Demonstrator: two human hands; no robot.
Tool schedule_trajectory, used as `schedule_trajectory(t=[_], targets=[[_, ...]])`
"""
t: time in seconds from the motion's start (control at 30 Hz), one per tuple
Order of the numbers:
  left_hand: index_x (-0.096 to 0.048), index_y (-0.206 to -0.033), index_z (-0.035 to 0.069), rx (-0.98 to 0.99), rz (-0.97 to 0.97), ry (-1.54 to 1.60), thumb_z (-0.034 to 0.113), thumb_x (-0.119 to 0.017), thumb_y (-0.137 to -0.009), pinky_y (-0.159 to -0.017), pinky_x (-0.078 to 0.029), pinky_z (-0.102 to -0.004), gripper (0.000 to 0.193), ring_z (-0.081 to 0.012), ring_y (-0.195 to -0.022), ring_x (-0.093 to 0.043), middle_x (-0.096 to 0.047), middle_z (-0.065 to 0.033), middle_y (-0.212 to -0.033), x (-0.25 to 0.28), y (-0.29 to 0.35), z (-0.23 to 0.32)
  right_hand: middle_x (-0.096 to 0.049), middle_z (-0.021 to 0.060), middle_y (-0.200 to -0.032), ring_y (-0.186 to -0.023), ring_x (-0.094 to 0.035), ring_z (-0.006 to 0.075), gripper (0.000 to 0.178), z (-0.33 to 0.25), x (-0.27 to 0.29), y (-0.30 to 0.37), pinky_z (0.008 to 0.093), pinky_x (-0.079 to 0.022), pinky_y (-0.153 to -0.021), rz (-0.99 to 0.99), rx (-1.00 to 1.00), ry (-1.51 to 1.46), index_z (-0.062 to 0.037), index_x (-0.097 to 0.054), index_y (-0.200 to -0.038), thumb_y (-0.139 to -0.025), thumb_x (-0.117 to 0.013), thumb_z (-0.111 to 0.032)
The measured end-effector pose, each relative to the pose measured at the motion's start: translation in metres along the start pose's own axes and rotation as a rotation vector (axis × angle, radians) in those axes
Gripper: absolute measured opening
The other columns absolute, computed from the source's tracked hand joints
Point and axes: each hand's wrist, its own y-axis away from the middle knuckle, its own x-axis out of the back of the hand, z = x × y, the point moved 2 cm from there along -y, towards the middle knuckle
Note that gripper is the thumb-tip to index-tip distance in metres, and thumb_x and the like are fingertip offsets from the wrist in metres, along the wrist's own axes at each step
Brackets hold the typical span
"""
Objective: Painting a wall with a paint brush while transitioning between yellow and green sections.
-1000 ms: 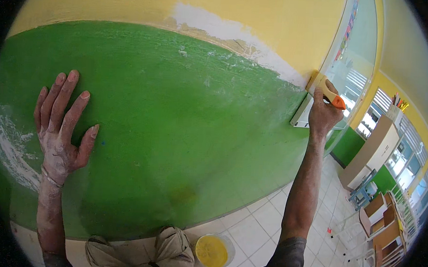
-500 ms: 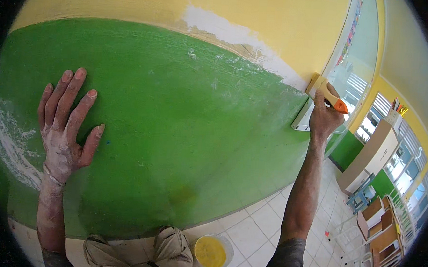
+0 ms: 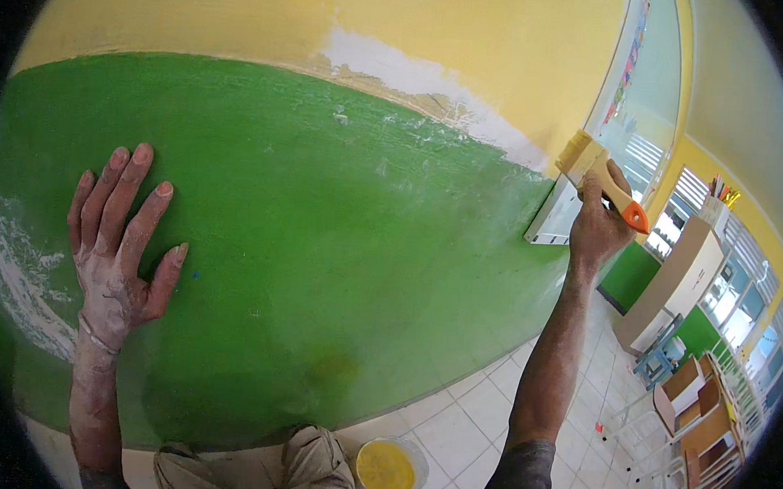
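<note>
My right hand (image 3: 601,227) grips a wide paintbrush (image 3: 601,167) by its pale handle with an orange tip. The yellow-coated bristles are up by the wall's right end, near the end of a white patch (image 3: 400,73) on the yellow upper wall (image 3: 200,13). Dusted with white powder, my left hand (image 3: 119,239) rests flat on the green lower wall (image 3: 338,242), fingers spread, holding nothing. Whether the bristles touch the wall is hard to tell.
A tub of yellow paint (image 3: 386,468) stands on the tiled floor (image 3: 461,434) beside my knees. A white box (image 3: 552,219) is fixed at the wall's right end. Farther right are a tall cabinet (image 3: 673,281), a blue stool (image 3: 660,360) and several chairs (image 3: 680,401).
The paintbrush in my right hand has tilted, and its bristles sit slightly farther from the white patch. My left hand stays at the same place on the wall; the view has shifted slightly.
</note>
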Motion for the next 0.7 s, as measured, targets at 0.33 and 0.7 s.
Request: schedule_trajectory(t=[0.33,0.7], targets=[[-0.047,-0.142,0.014,-0.018,-0.010,-0.008,0.027,-0.060,-0.090,-0.118,-0.022,-0.0546,0.055,-0.0336,-0.144,-0.033,-0.039,-0.0132,-0.155,-0.002,-0.002,0.002,-0.072,0.0176,-0.105,-0.092,-0.071,0.0231,0.027,0.031,-0.001,-0.003,0.0331,-0.058,-0.079,-0.037,0.070,0.270,0.0004,-0.070,-0.113,-0.087,-0.067,-0.007],[-0.041,-0.145,0.012,-0.042,0.002,-0.018,0.024,-0.054,-0.094,-0.118,-0.020,-0.0571,0.054,-0.0365,-0.145,-0.031,-0.036,-0.0159,-0.156,0.002,-0.001,0.005,-0.070,0.0179,-0.096,-0.084,-0.070,0.0305,0.031,0.040,-0.009,0.002,0.0370,-0.057,-0.076,-0.035,0.084,0.140,-0.0029,-0.069,-0.115,-0.084,-0.067,-0.006]])
